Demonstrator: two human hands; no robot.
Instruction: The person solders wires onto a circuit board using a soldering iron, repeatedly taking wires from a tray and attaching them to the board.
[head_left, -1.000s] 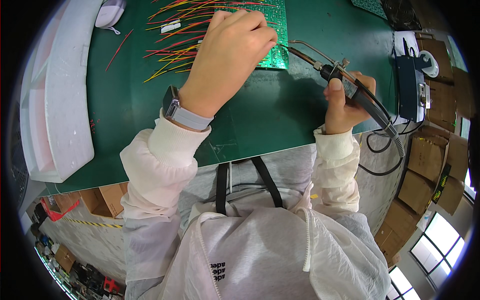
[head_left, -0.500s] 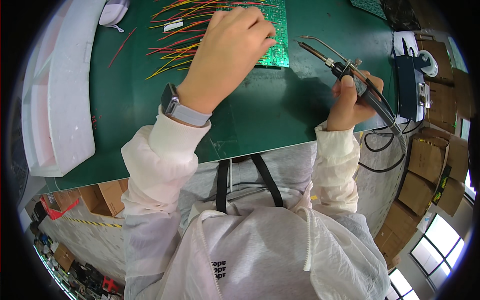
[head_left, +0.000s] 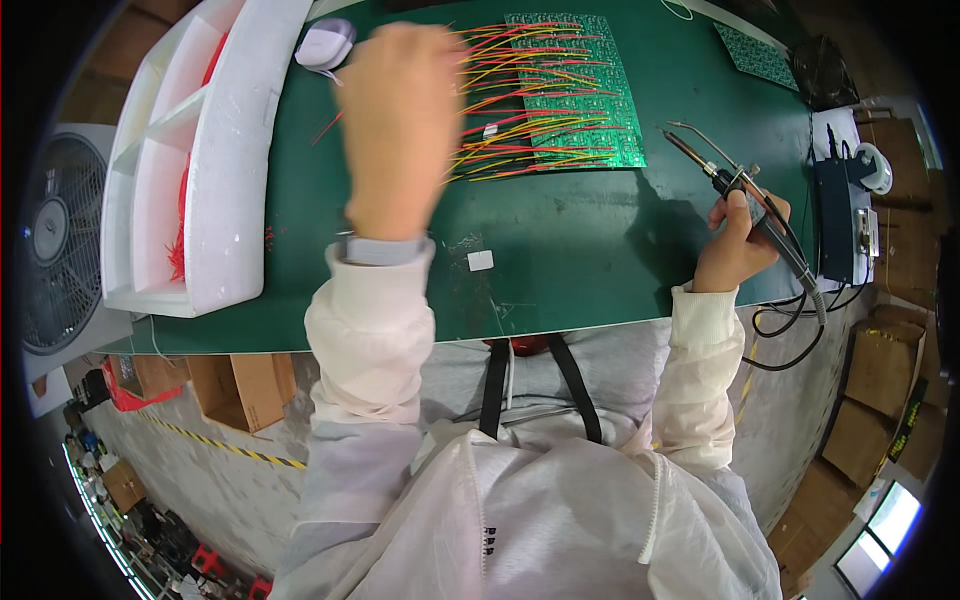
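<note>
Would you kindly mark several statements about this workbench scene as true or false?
1. The right hand holds a soldering iron. True.
2. Red and yellow wires lie across the green circuit board. True.
3. The soldering iron is touching the circuit board. False: its tip is apart from it, to its right.
4. The white tray stands between the fan and the left hand. True.
5. The left hand has nothing around its wrist. False: a grey band circles it.
</note>
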